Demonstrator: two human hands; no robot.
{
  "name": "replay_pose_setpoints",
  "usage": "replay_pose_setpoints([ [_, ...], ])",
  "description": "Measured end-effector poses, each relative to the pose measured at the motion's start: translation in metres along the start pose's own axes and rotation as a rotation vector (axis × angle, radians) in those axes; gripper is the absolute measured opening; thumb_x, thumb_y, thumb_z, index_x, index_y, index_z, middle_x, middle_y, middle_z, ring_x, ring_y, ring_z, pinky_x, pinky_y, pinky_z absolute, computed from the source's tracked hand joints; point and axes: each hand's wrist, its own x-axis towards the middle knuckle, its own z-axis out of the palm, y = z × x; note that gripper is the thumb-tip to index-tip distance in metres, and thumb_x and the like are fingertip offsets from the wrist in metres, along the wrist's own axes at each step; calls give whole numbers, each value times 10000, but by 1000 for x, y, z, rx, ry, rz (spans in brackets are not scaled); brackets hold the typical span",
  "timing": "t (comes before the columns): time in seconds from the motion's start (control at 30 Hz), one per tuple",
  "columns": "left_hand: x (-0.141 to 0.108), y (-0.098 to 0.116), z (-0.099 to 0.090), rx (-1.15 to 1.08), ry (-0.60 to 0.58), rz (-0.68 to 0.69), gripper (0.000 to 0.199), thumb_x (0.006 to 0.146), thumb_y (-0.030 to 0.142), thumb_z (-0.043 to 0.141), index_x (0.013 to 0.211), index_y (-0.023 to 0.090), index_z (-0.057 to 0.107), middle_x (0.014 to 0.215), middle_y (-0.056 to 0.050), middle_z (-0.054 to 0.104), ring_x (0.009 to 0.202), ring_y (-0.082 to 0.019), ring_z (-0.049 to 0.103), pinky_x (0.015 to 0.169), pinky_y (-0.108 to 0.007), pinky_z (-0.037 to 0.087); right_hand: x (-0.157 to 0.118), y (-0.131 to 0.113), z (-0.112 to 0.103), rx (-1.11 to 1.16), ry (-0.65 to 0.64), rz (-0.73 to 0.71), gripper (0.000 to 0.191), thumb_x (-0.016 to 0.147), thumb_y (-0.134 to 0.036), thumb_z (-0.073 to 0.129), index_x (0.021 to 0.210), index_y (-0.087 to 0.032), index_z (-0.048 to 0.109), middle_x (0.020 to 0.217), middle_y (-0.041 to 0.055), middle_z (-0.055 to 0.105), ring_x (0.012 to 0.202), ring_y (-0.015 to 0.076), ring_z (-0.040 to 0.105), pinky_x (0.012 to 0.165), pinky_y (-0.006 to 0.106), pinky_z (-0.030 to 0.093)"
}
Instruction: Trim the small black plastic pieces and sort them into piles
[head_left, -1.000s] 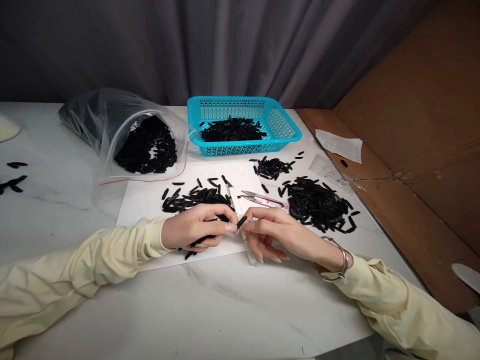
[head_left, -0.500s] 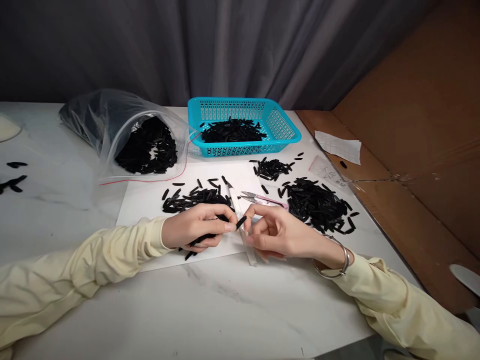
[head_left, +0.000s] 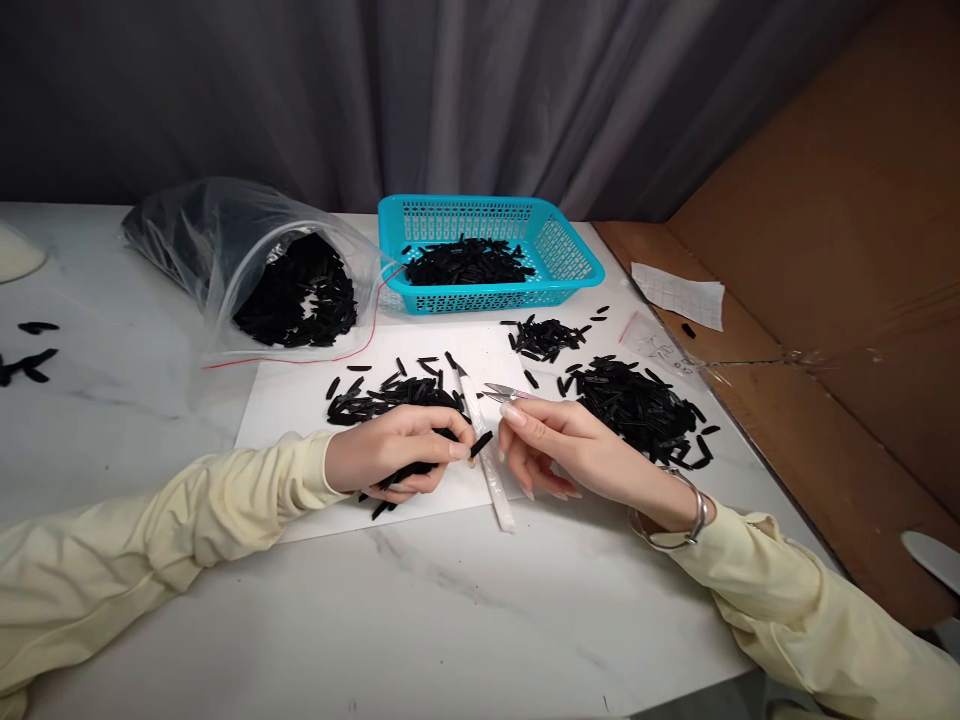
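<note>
Grey curtain (head_left: 450, 100) hangs behind the pale worktop (head_left: 420, 630). Left of the white knife (head_left: 496, 490), the left hand (head_left: 397, 452) pinches a black strip (head_left: 482, 443) by one end, its long axis slanting rightward and away across the knife. Right of the knife, the right hand (head_left: 562, 440) curls loosely, apart from the strip; whether that grip holds anything, I cannot tell.

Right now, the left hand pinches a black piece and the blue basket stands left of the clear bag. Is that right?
Not quite: the head view shows the blue basket right of the clear bag. The left hand does pinch a black piece.
</note>
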Motion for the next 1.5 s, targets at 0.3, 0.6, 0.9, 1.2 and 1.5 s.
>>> replay_pose_setpoints([
  [0.3, 0, 0, -1, 57, -41, 22, 166, 812, 336, 496, 847, 186, 435, 381, 116, 329, 272, -18, 191, 264, -109, 182, 0, 2, 8, -178, 5, -90, 369, 925, -417, 345, 693, -157, 466, 559, -35, 487, 468, 49, 382, 468, 181, 313],
  [0.6, 0, -1, 2, 81, 21, 67, 197, 807, 352, 535, 821, 179, 442, 384, 128, 295, 289, -12, 205, 279, -107, 210, 1, 4, 14, -104, 70, -85, 397, 919, -435, 343, 672, -152, 472, 525, -31, 480, 434, 51, 378, 445, 191, 319],
  [0.9, 3, -3, 0, 23, 49, 67, 241, 773, 369, 593, 785, 165, 465, 387, 120, 294, 287, -7, 210, 263, -103, 196, 3, 4, 2, 74, 313, -15, 346, 816, -402, 548, 597, -181, 395, 396, -70, 456, 294, 30, 313, 298, 154, 209],
  [1.2, 0, -2, 2, 37, 71, 67, 199, 780, 329, 582, 766, 162, 474, 391, 118, 298, 294, -6, 209, 280, -106, 194, 2, 3, 1, 130, 157, -80, 304, 884, -357, 444, 675, -143, 498, 535, 1, 583, 334, 50, 441, 305, 160, 318],
  [1.5, -1, -3, 3, 20, 86, 80, 218, 767, 340, 593, 765, 156, 477, 396, 116, 307, 299, -2, 189, 278, -106, 175, -1, 4, 1, 118, 64, -203, 246, 897, -347, 440, 762, -146, 485, 663, -1, 556, 403, 44, 480, 349, 169, 386],
])
